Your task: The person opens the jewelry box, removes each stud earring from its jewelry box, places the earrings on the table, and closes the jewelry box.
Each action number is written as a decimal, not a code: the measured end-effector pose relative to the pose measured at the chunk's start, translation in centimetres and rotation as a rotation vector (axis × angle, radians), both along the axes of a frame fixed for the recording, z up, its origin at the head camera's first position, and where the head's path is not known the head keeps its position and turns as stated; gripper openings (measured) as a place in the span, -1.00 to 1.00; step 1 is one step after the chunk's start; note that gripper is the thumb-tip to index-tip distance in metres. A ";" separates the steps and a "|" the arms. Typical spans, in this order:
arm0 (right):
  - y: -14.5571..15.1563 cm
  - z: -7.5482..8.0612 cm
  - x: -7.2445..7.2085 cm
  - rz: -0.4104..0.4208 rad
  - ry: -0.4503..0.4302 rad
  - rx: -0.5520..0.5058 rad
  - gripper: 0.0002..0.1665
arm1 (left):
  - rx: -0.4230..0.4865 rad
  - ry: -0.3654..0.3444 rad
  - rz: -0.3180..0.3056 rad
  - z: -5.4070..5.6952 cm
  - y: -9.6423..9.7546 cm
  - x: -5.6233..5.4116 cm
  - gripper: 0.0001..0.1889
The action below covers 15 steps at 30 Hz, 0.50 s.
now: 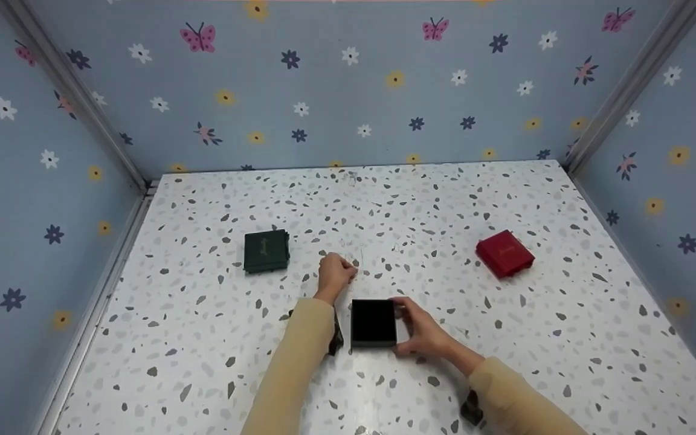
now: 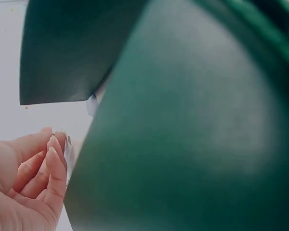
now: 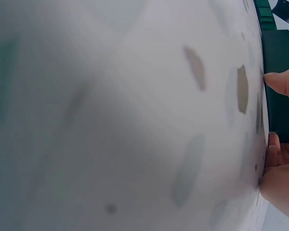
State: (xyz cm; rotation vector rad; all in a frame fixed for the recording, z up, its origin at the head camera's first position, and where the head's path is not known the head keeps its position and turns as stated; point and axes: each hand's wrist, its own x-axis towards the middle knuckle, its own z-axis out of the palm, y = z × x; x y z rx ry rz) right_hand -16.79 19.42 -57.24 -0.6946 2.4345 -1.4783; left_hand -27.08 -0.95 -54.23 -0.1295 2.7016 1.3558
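Observation:
A small open box (image 1: 374, 323) with a black interior stands in front of me. My right hand (image 1: 423, 331) grips its right end, thumb on the near side and fingers on the far side. In the right wrist view, the box's outer wall (image 3: 281, 110) is dark green. Beyond the box's far left corner, my left hand (image 1: 334, 277) pinches a fine, chain-like strand between thumb and fingertips. That strand (image 2: 55, 134) barely shows in the left wrist view, where large green panels (image 2: 183, 130) cover most of the picture.
A closed dark green box (image 1: 265, 251) with gold lettering lies to the left. A closed red box (image 1: 505, 254) lies angled on the right. All rest on a white speckled tabletop (image 1: 414, 211), with flower-patterned blue panels (image 1: 348, 90) at the back and both sides.

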 end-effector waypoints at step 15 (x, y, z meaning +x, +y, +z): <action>0.0 0.0 0.0 0.006 0.021 -0.017 0.05 | 0.019 -0.015 0.050 -0.2 0.0 -0.1 -0.88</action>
